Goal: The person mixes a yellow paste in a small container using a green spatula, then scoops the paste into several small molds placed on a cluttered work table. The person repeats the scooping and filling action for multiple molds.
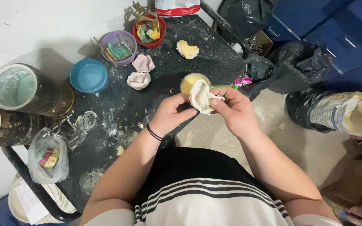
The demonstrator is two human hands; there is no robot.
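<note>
Item: soft cream clay piece [202, 97], pinched in the grip of left hand [170, 115] and right hand [236, 109], held above the desk's [122, 104] near right edge, beside a yellow cup [190, 81]. Risk: thin wall tearing under finger pressure, or dropping floorward.

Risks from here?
1. Both hands, left hand and right hand, pinch the thin pale mould above the yellow cup; it might tear.
2. The cup sits near the table edge; a knock may tip it off.
</note>
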